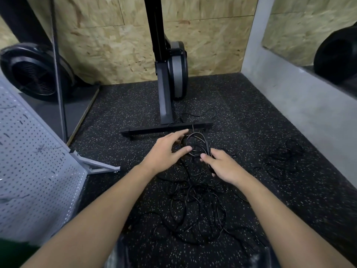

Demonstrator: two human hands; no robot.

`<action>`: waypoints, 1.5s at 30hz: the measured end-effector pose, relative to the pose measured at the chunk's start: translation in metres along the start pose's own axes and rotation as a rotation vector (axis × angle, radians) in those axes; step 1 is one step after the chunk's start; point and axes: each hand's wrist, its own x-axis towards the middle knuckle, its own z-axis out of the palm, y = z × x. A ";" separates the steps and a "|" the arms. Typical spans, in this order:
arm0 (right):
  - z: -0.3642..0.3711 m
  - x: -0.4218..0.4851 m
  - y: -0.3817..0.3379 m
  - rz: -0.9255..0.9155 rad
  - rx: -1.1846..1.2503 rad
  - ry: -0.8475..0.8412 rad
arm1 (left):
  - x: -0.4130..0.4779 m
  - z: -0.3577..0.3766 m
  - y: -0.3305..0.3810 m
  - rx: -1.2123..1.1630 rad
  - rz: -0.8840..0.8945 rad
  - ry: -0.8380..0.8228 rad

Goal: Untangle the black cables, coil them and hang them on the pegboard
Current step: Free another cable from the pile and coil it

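Black cables [195, 206] tangled on floor [119, 113] | left hand [166, 151] spread | right hand [222, 167] grips them

The floor [116, 113] is black with lots of little white dots. The right hand [225, 168] holds some black cable loops [195, 141], and from that grip the cable runs down to the floor. Below the grip, closer to the person, a big heap [193, 211] of tangled black cable lies on the floor. To the right of the grip, well apart, lies a small heap [284, 157] of cable. Just past the grip sits a flat black foot bar [154, 130] of a machine, with a thin cable [201, 114] on the floor behind it. Far left of the grip rests a grey foot [98, 167] of a stand
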 end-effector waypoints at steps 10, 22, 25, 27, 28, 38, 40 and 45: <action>-0.010 -0.009 0.000 -0.039 0.346 0.050 | 0.000 0.001 0.010 -0.029 -0.190 -0.072; -0.002 -0.020 0.013 -0.204 -0.076 0.123 | 0.013 -0.002 0.049 -0.559 -0.319 0.201; 0.002 -0.018 0.014 -0.207 0.034 0.105 | 0.014 -0.002 0.049 -0.752 -0.394 0.177; 0.003 -0.020 0.012 -0.205 0.080 0.091 | 0.013 -0.002 0.050 -0.868 -0.461 0.144; 0.004 -0.020 0.012 -0.208 0.081 0.090 | 0.012 -0.001 0.050 -0.908 -0.492 0.131; 0.015 -0.020 0.005 -0.190 0.060 0.102 | 0.004 -0.001 0.045 -0.932 -0.527 0.099; 0.018 -0.021 0.007 -0.186 -0.067 0.080 | 0.002 -0.002 0.045 -0.951 -0.525 0.096; 0.019 -0.030 -0.001 -0.195 -0.152 0.150 | -0.003 -0.004 0.039 -0.984 -0.474 0.106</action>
